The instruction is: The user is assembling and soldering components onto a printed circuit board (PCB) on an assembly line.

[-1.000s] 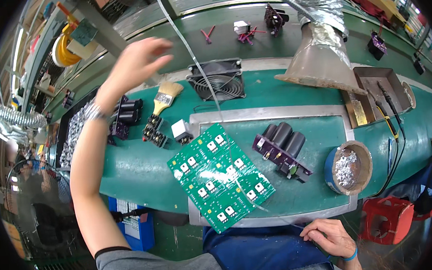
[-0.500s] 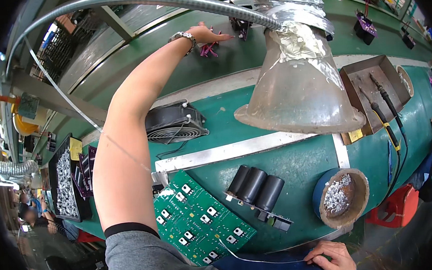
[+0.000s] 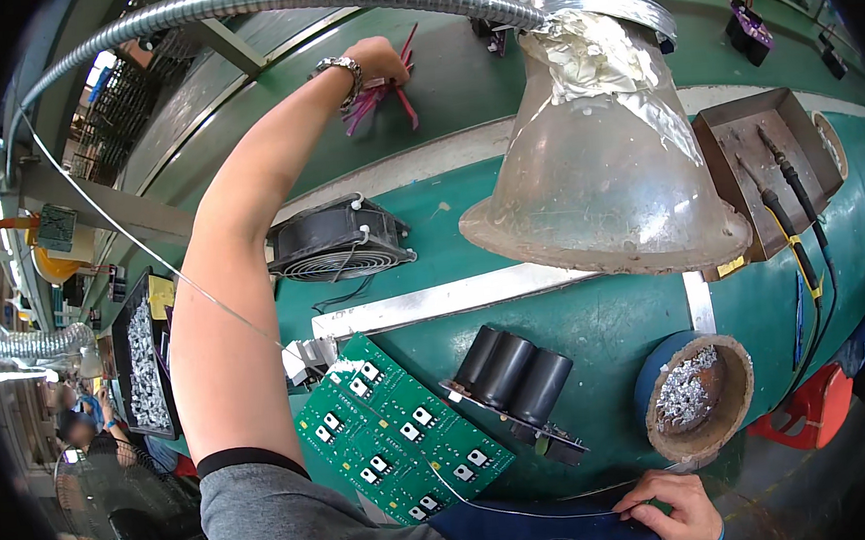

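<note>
My left hand [image 3: 378, 61], a metal watch [image 3: 341, 80] at its wrist, reaches far over the green surface beyond the bench. Its fingers are closed round a bundle of pink and red wires [image 3: 369, 104], whose ends stick out above and below. Low at the right, my right hand [image 3: 675, 507] pinches a thin silvery wire [image 3: 545, 515] that curves left across the green circuit board [image 3: 388, 429]. White-faced transistors stand in pairs on this board. Right of it lies a smaller board [image 3: 549, 436] carrying three black cylindrical capacitors [image 3: 504, 365].
A translucent fume hood [image 3: 597, 178] hangs over the bench. Beyond the boards sits a black fan [image 3: 340, 238]. At right are a round bowl of solder scraps [image 3: 743, 404] and a metal tray [image 3: 723, 119] with two soldering irons [image 3: 774, 211]. A black parts tray [image 3: 145, 360] stands left.
My left hand has gone from stretched fingers to closed round the pink and red wires, a little farther left. My right hand keeps its pinch on the silvery wire. The view has shifted slightly.
</note>
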The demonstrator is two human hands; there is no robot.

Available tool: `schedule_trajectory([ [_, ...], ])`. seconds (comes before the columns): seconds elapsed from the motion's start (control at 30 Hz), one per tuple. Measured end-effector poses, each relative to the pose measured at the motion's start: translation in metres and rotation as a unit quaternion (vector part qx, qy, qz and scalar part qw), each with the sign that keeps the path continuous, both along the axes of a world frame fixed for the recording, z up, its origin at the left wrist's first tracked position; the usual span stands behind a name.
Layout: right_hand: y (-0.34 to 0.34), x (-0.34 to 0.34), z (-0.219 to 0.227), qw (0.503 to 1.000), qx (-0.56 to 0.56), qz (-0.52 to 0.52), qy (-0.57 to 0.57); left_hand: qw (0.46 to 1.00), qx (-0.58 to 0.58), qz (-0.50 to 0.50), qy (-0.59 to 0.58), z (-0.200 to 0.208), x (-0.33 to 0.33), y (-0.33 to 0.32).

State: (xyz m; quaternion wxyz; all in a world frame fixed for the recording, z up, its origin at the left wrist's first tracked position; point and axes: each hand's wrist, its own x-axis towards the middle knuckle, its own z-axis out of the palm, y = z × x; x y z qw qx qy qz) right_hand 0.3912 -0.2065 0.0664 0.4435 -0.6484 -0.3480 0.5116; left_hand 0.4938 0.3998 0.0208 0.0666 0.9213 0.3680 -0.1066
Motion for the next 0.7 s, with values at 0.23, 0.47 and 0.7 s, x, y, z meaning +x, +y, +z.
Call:
schedule_trajectory([
  [0.23, 0.003, -0.003, 0.002, 1.000, 0.000, 0.008, -0.002, 0.968, 0.188, -0.048, 0.156, 0.017, -0.014, -0.035],
  [0.47, 0.006, -0.007, 0.001, 1.000, -0.025, 0.004, 0.008, 0.995, 0.087, -0.036, 0.016, 0.032, -0.028, 0.015],
  [0.7, 0.008, -0.007, -0.002, 0.999, -0.030, 0.001, 0.011, 0.998, 0.044, 0.039, 0.012, 0.003, -0.037, 0.047],
])
